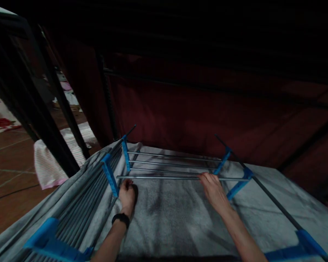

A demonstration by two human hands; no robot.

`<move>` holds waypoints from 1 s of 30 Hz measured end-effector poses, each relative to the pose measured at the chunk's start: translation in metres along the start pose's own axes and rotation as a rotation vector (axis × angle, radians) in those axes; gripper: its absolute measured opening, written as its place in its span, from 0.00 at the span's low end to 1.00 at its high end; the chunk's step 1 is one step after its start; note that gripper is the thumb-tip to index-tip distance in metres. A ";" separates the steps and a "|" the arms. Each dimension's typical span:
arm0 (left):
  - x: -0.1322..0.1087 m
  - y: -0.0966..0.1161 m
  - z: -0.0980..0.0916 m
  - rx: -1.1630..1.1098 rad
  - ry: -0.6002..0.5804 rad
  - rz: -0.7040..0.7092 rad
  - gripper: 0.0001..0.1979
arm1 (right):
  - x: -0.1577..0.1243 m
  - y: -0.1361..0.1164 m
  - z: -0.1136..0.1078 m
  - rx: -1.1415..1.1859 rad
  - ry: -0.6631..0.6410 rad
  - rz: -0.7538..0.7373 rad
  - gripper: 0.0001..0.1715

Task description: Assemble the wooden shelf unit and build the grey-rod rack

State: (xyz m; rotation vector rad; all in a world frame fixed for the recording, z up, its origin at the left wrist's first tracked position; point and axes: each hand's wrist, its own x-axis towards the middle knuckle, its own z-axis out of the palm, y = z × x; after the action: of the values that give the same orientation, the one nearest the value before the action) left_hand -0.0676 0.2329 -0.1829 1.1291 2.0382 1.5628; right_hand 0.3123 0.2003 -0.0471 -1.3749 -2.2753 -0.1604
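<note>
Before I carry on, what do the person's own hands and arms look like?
The left hand and right hand are ungloved, and both forearms show no sleeve in view. A black wristband circles the left wrist; the right wrist shows nothing worn. Fingernail details are too small to tell.

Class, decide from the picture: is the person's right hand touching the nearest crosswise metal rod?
Touching: the head view shows the right hand with its fingers curled over the metal rod.
</note>
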 end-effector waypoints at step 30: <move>-0.035 0.165 0.033 0.697 -0.549 0.867 0.26 | 0.095 0.060 0.019 0.244 0.022 -0.077 0.13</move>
State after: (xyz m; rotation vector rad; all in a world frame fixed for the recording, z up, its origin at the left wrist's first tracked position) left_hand 0.0401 0.2413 -0.0490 2.5981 1.7899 0.5733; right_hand 0.3214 0.3129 -0.0289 -1.1557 -2.2448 0.0752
